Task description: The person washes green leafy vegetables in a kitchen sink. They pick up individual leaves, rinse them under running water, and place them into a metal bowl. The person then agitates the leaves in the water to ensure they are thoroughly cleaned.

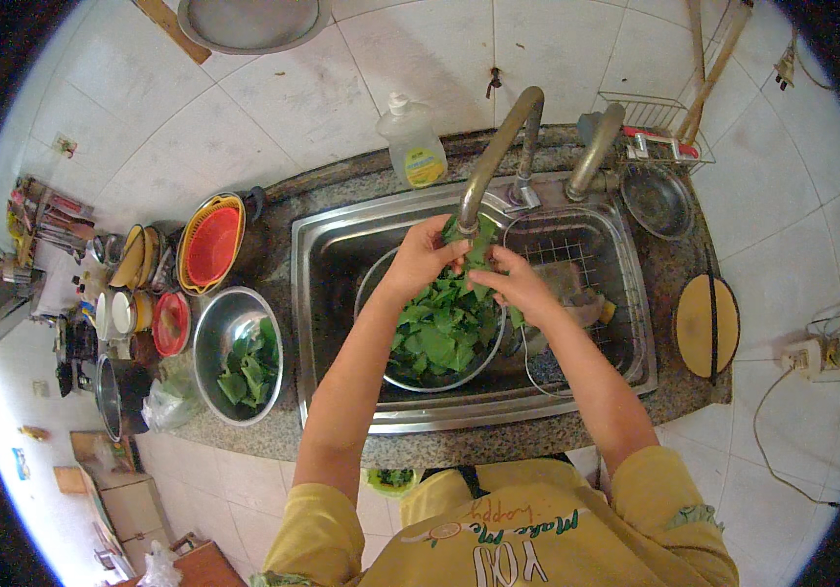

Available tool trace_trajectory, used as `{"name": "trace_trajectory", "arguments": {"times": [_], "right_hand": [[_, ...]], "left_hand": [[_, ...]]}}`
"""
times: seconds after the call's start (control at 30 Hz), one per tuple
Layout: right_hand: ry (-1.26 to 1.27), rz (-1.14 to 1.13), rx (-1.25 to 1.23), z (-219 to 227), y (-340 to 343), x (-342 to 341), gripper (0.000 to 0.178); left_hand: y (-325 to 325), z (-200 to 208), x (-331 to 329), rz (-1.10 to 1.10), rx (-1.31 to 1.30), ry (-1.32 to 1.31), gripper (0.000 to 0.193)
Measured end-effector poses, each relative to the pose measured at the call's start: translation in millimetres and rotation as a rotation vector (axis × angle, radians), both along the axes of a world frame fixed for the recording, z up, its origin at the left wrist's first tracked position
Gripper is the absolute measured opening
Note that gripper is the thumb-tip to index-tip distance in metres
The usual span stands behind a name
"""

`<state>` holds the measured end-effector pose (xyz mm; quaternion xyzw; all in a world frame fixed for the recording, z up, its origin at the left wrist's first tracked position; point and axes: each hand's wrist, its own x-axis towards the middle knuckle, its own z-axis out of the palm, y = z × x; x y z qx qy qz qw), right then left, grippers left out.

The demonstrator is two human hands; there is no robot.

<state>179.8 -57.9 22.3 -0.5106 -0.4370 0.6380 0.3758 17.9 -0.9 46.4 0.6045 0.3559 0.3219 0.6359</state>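
Both hands are raised under the mouth of the curved faucet [498,157], over the sink. My left hand [427,259] has its fingers closed on a green leaf [481,245]. My right hand [520,286] pinches the same leafy bit from the other side. Directly below them, a round metal bowl [366,305] full of loose green leaves [439,333] stands in the left part of the sink [327,382]. My wrists partly cover this bowl. Whether water is running cannot be made out.
Left of the sink, a steel bowl [209,338] holds more leaves, with red and yellow baskets [214,247] behind it. A wire rack [586,259] lies in the sink's right part. A soap bottle [413,142] and a dark pan [657,203] stand along the back.
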Motion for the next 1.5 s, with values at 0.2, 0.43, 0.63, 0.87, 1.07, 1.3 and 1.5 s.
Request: {"name": "trace_trajectory", "arguments": {"times": [0.2, 0.43, 0.63, 0.87, 1.07, 1.3, 1.5], "right_hand": [[-0.144, 0.112, 0.087, -47.7, 5.4, 9.9, 0.035], [0.551, -0.272, -0.259, -30.7, 5.0, 7.0, 0.051], [0.752, -0.246, -0.17, -27.8, 20.1, 2.4, 0.054], [0.712, -0.167, -0.218, -14.0, 19.1, -11.7, 0.066], [0.686, -0.082, -0.225, -3.7, 19.6, -10.3, 0.072], [0.045, 0.069, 0.231, 3.9, 13.6, -7.2, 0.067], [-0.346, -0.075, 0.544, -21.3, 14.7, -9.0, 0.044]], "left_hand": [[2.1, -5.0, 7.2, 0.297, 0.373, 0.226, 0.016], [-4.3, -8.0, -3.4, 0.223, 0.581, 0.359, 0.017], [-20.3, -19.2, -9.5, 0.172, 0.398, 0.511, 0.035], [-35.9, -9.0, 8.8, 0.244, 0.654, 0.57, 0.039], [-25.0, -17.1, -1.1, 0.418, 0.542, 0.538, 0.021], [-13.5, -33.3, -14.2, 0.41, 0.418, 0.481, 0.022], [-12.8, -29.5, -11.0, 0.31, 0.378, 0.489, 0.025]]}}
